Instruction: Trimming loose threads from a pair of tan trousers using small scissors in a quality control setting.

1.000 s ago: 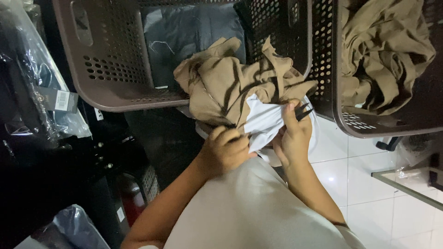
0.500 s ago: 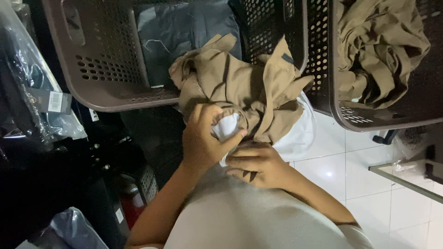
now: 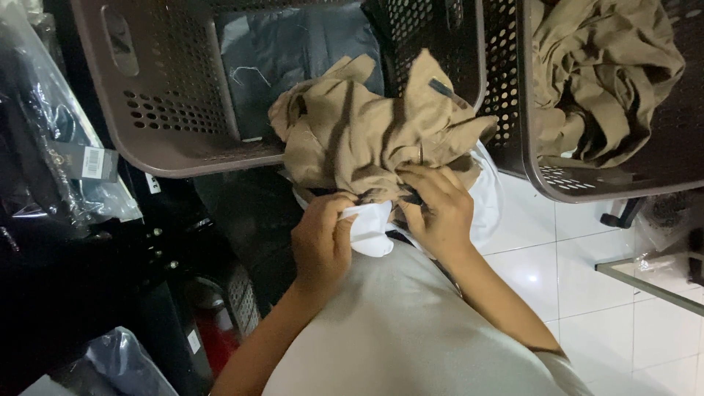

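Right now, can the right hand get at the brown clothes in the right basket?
Probably yes: the right hand grips the tan garment, but the brown clothes lie uncovered in the open-topped right basket nearby.

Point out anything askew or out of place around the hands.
Nothing looks damaged or spilled. The tan garment is bunched and crumpled over white fabric, gripped by the left hand and right hand. More tan cloth lies heaped in the right basket.

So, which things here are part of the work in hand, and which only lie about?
In use:
left hand
right hand
tan garment
white cloth

Lying about:
left grey basket with dark bags
right basket of tan clothes
plastic-wrapped dark items
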